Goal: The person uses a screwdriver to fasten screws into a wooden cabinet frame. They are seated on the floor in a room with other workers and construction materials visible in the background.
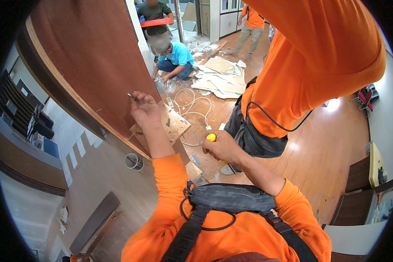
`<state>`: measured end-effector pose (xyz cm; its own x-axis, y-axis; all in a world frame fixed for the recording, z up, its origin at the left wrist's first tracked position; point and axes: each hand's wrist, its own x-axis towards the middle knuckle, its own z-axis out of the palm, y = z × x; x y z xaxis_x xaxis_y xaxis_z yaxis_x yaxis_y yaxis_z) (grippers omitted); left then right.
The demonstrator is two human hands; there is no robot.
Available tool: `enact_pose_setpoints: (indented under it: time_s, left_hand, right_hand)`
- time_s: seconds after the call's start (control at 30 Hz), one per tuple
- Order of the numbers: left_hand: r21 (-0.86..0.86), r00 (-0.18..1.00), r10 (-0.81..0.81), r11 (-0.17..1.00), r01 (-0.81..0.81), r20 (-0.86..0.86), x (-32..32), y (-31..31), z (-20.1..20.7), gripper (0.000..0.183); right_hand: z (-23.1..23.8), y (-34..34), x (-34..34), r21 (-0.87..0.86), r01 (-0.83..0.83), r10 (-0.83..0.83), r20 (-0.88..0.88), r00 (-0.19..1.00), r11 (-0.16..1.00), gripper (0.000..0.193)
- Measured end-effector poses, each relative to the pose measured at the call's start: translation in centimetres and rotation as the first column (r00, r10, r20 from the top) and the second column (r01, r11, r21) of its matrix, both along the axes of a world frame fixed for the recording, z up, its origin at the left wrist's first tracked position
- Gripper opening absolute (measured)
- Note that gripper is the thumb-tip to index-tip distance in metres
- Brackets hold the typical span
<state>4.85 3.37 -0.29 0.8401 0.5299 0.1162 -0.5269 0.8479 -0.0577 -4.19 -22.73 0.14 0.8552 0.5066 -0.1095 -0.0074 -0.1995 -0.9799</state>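
Observation:
Raised in front of the reddish-brown panel (91, 48), my left hand (146, 111) pinches a small shiny metal piece (130, 95) between its fingertips; its exact kind is too small to tell. My right hand (225, 146) is lower and to the right, closed around what looks like a screwdriver with a yellow handle (211, 137). A thin metal shaft (197, 135) sticks out toward the upper left from that hand. Between and beyond my hands lies a speckled chipboard piece (174, 122) against the panel's foot.
A person in orange (310, 65) stands close at my right, arm raised. Beyond, someone in blue (179, 56) crouches beside broken boards (220, 76). Another person holds a red tray-like thing (156, 22). A white cable (198, 111) loops over the floor; a bucket (134, 161) stands left.

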Motion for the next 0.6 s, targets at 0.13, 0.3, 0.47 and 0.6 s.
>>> enact_pose_setpoints:
  time_s: [0.13, 0.3, 0.47, 0.6]
  left_hand:
    - [-0.159, 0.890, -0.170, 0.953, 0.258, 0.423, 0.0, -0.3, -0.1, 0.018]
    - [0.059, 0.997, -0.028, 0.998, 0.033, -0.076, -0.7, -1.7, 0.6, 0.018]
    - [0.087, 0.915, 0.165, 0.986, -0.143, -0.368, -0.9, -2.4, 2.6, 0.016]
    - [-0.139, 0.994, -0.007, 0.990, 0.022, 0.109, -0.2, -0.8, 1.0, 0.018]
  right_hand:
    - [0.1, -0.8, -0.4, -0.039, -0.015, 0.014, -0.044, 0.999, 0.999, 0.018]
    - [0.3, -2.2, -0.5, -0.076, 0.004, -0.008, -0.050, 0.999, 0.997, 0.023]
    - [-0.1, -2.9, -0.7, -0.079, -0.003, 0.001, -0.019, 1.000, 0.997, 0.023]
    - [0.6, -2.9, -1.0, -0.051, 0.000, -0.002, -0.039, 0.999, 0.999, 0.017]
